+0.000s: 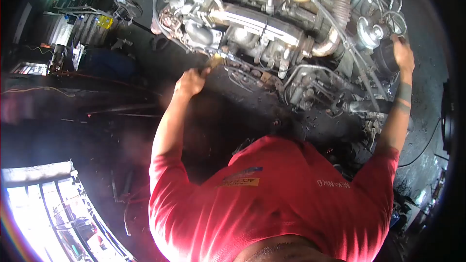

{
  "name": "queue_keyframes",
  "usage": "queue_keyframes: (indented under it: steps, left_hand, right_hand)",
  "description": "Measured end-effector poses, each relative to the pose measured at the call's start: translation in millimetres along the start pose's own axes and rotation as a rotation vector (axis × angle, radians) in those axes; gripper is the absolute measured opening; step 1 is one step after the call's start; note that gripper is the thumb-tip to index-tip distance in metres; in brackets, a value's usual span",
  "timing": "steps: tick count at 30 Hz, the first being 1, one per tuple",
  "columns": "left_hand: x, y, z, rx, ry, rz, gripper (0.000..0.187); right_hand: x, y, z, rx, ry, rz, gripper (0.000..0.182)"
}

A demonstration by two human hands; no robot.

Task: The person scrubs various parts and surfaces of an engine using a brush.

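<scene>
Red shirt [276,199] nearest; at engine [272,34] beyond, left hand [191,81] is closed round a tool [216,60], right hand [403,53] rests by the pulley [371,31], grip not discernible; fitting work judged underway, steady tool pressure needed next.

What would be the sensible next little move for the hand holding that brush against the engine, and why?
Probably a short stroke along the engine side. The left hand is closed on a brush whose tip sits at the greasy fittings, while the right hand rests at the pulley end, seemingly as a brace.
</scene>
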State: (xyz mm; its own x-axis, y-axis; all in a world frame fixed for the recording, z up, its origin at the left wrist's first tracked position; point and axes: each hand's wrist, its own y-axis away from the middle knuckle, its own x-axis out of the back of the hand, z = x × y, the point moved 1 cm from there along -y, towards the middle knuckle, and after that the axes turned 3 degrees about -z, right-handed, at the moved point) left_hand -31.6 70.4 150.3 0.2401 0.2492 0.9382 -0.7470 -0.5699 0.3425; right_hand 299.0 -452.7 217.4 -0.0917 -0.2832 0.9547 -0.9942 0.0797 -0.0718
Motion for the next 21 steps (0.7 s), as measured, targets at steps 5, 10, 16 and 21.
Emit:
queue_keyframes:
  steps: [5,10,16,21]
  left_hand:
    - [-11.5,-30.0,32.4,0.126,0.07,-0.06,0.069]
    - [0.8,-13.0,-1.8,0.009,-0.021,-0.038,0.068]
    - [-9.2,-38.9,30.2,0.045,-0.008,-0.023,0.065]
    - [-3.6,42.6,-27.4,-0.144,-0.193,0.006,0.055]
  right_hand:
    - [-5.8,-6.7,11.0,0.05,-0.06,-0.013,0.061]
    - [-7.7,-6.3,9.7,0.004,0.001,0.038,0.061]
    - [-6.8,-11.4,16.9,0.0,-0.054,-0.016,0.063]
    - [-2.9,-2.7,8.9,0.03,-0.061,0.023,0.063]
